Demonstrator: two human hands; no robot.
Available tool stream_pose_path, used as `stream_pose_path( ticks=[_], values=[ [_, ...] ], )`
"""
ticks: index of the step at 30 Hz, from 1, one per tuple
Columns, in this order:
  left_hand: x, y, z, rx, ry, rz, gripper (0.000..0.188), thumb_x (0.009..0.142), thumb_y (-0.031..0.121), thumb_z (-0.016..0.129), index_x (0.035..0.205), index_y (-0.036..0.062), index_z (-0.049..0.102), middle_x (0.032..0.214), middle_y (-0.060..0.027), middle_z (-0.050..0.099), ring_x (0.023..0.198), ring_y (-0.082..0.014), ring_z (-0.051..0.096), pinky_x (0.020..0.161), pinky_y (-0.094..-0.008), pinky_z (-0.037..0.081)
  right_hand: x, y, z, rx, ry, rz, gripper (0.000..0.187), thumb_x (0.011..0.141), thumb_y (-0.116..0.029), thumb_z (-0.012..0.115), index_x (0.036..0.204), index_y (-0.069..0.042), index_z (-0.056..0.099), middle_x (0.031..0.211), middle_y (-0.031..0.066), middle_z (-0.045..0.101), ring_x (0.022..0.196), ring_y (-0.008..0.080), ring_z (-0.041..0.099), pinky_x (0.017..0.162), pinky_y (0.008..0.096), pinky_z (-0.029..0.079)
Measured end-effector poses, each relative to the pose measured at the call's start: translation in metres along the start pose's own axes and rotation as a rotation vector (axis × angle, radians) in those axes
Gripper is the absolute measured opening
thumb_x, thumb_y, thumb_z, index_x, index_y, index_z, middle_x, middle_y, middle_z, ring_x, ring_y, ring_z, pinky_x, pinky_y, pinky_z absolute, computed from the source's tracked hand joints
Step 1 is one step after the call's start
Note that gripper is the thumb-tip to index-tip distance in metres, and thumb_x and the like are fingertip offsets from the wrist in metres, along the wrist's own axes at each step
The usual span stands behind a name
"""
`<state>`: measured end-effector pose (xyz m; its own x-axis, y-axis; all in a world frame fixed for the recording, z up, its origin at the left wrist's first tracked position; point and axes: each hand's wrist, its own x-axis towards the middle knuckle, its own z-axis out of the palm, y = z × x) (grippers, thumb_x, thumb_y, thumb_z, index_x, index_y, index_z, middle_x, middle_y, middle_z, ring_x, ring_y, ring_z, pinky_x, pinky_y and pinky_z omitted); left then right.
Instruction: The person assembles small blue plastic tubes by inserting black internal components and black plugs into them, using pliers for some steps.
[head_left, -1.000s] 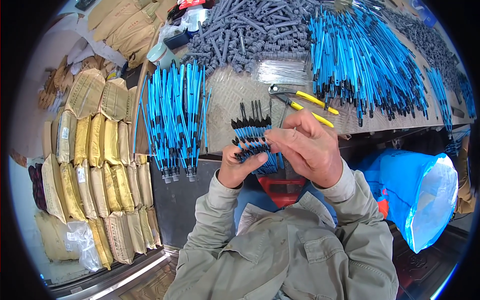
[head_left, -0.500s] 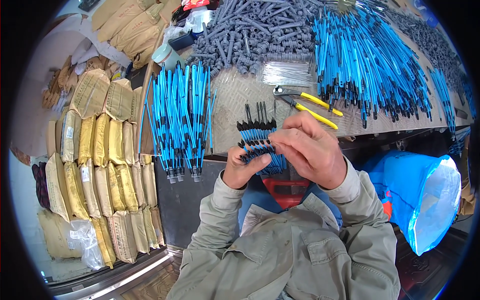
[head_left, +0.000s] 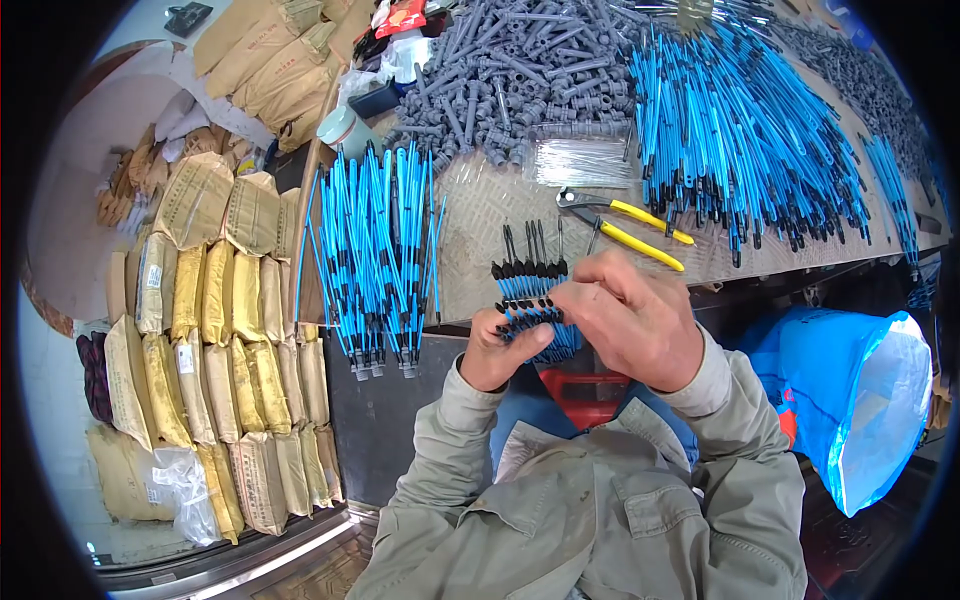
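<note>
My left hand (head_left: pixel 492 352) is closed round a bundle of thin blue rods with black fittings (head_left: pixel 528 285), held over the front edge of the worktable. The rods' dark tips point away from me, and the thumb lies across the near side. My right hand (head_left: pixel 640 325) is at the bundle's right side, its thumb and fingers pinched together against the black fittings. Whatever sits between those fingertips is hidden. Just beyond the right hand lie cutting pliers with yellow handles (head_left: pixel 640 243), their jaws toward the left.
A blue rod stack (head_left: pixel 380 250) overhangs the table edge at left; a larger blue rod pile (head_left: pixel 750 140) is at right. Behind are grey plastic parts (head_left: pixel 520 70), a tray of thin metal pins (head_left: pixel 582 162) and a cup (head_left: pixel 345 130). A blue sack (head_left: pixel 840 390) hangs at right.
The whole view has shifted slightly, so everything appears a little lower and further right. Both hands stay at the bundle, with the right fingers still pinched at its side.
</note>
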<state>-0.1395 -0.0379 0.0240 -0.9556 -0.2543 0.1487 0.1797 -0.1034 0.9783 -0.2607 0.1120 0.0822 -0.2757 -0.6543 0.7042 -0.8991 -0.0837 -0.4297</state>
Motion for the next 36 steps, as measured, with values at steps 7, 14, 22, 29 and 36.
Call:
stream_pose_path(
  ticks=[7,14,22,29,36],
  values=[
    [-0.002,0.004,-0.005,0.014,-0.028,-0.058,0.023,0.084,0.014,0.064,0.101,-0.0012,0.063,0.09,-0.0028,0.064,0.083,-0.0085,0.056,0.074,-0.0251,0.046,0.007,0.002,-0.004,0.025,-0.079,-0.045,0.022,0.068,0.001,0.067,0.089,-0.004,0.061,0.08,0.0085,0.053,0.061,0.0216,0.056,0.053,0.0305,0.045],
    [-0.003,-0.002,-0.006,0.021,-0.068,-0.091,0.025,0.083,0.015,0.066,0.103,-0.0002,0.063,0.086,0.0007,0.062,0.078,-0.0051,0.053,0.068,-0.0223,0.044,0.008,0.002,0.005,0.195,-0.067,0.015,0.026,0.069,0.005,0.064,0.094,-0.003,0.061,0.08,0.0097,0.052,0.067,0.0226,0.055,0.056,0.0299,0.045],
    [0.001,-0.009,-0.008,0.004,-0.075,0.027,0.036,0.083,0.017,0.064,0.113,-0.0009,0.058,0.108,-0.0062,0.06,0.091,-0.0088,0.052,0.078,-0.0253,0.042,0.002,-0.007,0.005,0.187,-0.187,0.098,0.055,0.064,0.01,0.058,0.115,-0.01,0.06,0.075,0.006,0.041,0.062,0.0192,0.045,0.053,0.0275,0.04],
    [-0.001,-0.013,-0.009,-0.149,-0.055,0.02,0.043,0.083,0.019,0.061,0.119,-0.0028,0.053,0.123,-0.0099,0.054,0.101,-0.0115,0.05,0.085,-0.0276,0.039,0.01,-0.01,-0.004,0.063,-0.209,0.095,0.061,0.058,0.009,0.057,0.115,-0.013,0.061,0.075,0.0061,0.039,0.063,0.0197,0.045,0.053,0.0279,0.04],
    [-0.007,-0.019,-0.014,-0.122,-0.078,-0.022,0.04,0.082,0.019,0.062,0.116,-0.0023,0.055,0.111,-0.0046,0.059,0.099,-0.0106,0.052,0.083,-0.0262,0.04,0.008,-0.012,-0.002,0.127,-0.221,0.133,0.056,0.06,0.01,0.057,0.113,-0.009,0.06,0.075,0.007,0.041,0.065,0.0212,0.048,0.054,0.0288,0.041]
  ],
)
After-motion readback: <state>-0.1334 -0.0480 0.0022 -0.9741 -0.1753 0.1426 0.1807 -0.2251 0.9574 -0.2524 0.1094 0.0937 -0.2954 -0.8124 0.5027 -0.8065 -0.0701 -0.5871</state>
